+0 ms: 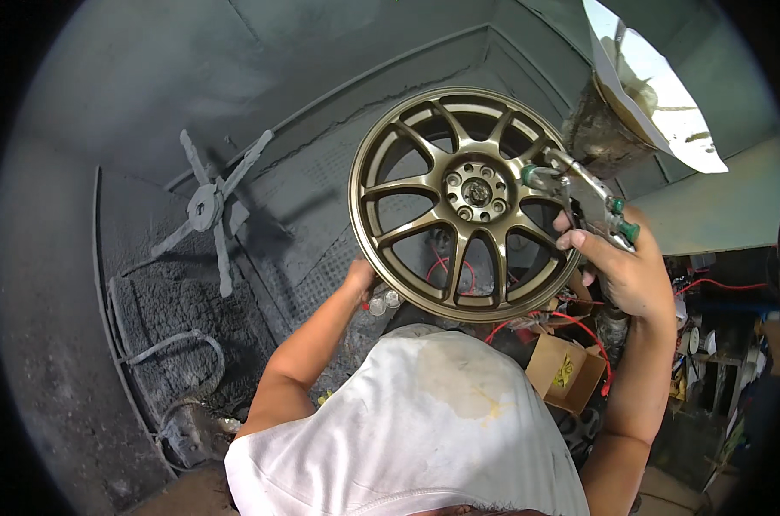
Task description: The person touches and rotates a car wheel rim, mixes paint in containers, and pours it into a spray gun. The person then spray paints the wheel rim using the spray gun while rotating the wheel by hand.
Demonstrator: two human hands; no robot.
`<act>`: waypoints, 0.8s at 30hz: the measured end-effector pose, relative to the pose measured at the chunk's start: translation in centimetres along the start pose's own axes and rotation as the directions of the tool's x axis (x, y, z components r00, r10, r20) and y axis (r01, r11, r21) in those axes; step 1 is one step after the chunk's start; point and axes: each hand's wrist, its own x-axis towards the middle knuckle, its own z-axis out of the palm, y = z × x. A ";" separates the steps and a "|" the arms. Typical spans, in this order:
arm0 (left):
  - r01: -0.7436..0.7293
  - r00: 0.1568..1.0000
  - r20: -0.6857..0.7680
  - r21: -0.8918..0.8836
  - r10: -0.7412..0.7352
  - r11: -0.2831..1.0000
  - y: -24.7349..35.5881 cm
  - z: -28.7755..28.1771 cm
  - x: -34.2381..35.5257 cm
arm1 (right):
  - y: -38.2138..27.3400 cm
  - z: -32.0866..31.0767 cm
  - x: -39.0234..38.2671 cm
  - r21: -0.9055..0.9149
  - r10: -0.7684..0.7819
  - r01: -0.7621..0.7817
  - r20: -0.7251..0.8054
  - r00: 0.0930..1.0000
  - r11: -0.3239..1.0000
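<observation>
A bronze-coloured car wheel rim (442,185) with several spokes faces me in the middle of the view. My right hand (622,262) is closed around a metal spray gun (589,185) with green knobs, which overlaps the wheel's right edge. Beyond the gun is a dark, paint-crusted cup (603,129), with a glossy white sheet (661,95) standing out over it. At the wheel's lower left edge is my left hand (362,277); its fingers are hidden behind the rim. Small shiny metal round parts (381,303) show just beside that hand.
A grey-coated bracket with several arms (205,208) stands at the left, above a rough dark pad (179,335) with a bent pipe (179,342). Grey booth walls (313,52) rise behind. At lower right are an open cardboard box (565,374), a red hose (598,344) and cluttered shelves (721,361).
</observation>
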 end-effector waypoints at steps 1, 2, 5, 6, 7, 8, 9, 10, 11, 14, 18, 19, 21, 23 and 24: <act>0.039 0.999 -0.005 0.011 -0.039 0.999 0.2 0.6 -0.5 | 0.4 -0.1 0.3 0.017 0.006 -0.007 0.054 0.999 1.000; 0.040 0.999 0.000 0.015 -0.040 0.999 0.2 1.5 -1.1 | 0.5 -0.2 0.4 0.017 0.008 -0.009 0.048 0.999 1.000; 0.093 0.993 0.082 -0.056 -0.088 0.994 -1.0 1.6 -2.2 | 0.2 0.2 0.4 -0.018 0.045 -0.044 0.051 0.998 0.999; 0.092 0.993 0.079 -0.057 -0.087 0.994 -1.4 1.6 -2.6 | -0.2 0.4 0.3 -0.078 0.056 -0.056 0.000 0.998 0.995; 0.096 0.991 0.102 -0.097 -0.086 0.991 -1.8 1.8 -2.9 | -0.4 0.5 0.1 -0.136 0.065 -0.071 -0.051 0.997 0.988; 0.101 0.989 0.125 -0.137 -0.084 0.986 -2.2 2.1 -3.0 | -0.3 0.6 0.1 -0.136 0.064 -0.070 -0.048 0.997 0.988; 0.105 0.990 0.104 -0.138 -0.091 0.985 -1.7 3.1 -3.8 | -0.1 0.6 -0.1 -0.091 0.012 -0.018 -0.063 0.998 0.996; 0.106 0.990 0.105 -0.138 -0.092 0.985 -1.3 3.9 -4.6 | 0.0 0.6 -0.2 -0.047 -0.042 0.038 -0.075 0.996 0.998; 0.116 0.990 0.096 -0.148 -0.102 0.982 -1.1 4.5 -5.3 | 0.1 0.5 0.0 -0.048 -0.041 0.038 -0.077 0.996 0.998; 0.108 0.979 0.179 -0.040 -0.099 0.993 -3.3 4.4 -5.7 | 0.2 0.4 0.5 -0.044 -0.053 0.051 -0.048 0.997 0.998; 0.016 0.988 0.152 0.032 -0.021 0.999 -6.2 5.3 -6.3 | 0.9 0.3 1.4 -0.105 -0.046 0.045 -0.013 0.999 0.993; -0.033 0.981 0.196 0.167 0.000 0.985 -6.5 5.4 -6.3 | 1.1 0.3 1.4 -0.134 -0.072 0.069 -0.024 0.997 0.989; -0.167 0.951 0.307 0.403 0.039 0.900 -8.2 4.1 -5.1 | 1.3 0.9 1.3 -0.155 -0.112 0.097 -0.092 0.989 0.983; -0.282 0.903 0.428 0.504 0.048 0.817 -8.9 2.6 -4.0 | 1.3 0.9 1.0 -0.179 -0.147 0.115 -0.173 0.974 0.977; -0.401 0.842 0.537 0.576 0.039 0.712 -9.2 2.2 -3.6 | 1.2 0.8 0.9 -0.158 -0.134 0.113 -0.128 0.983 0.981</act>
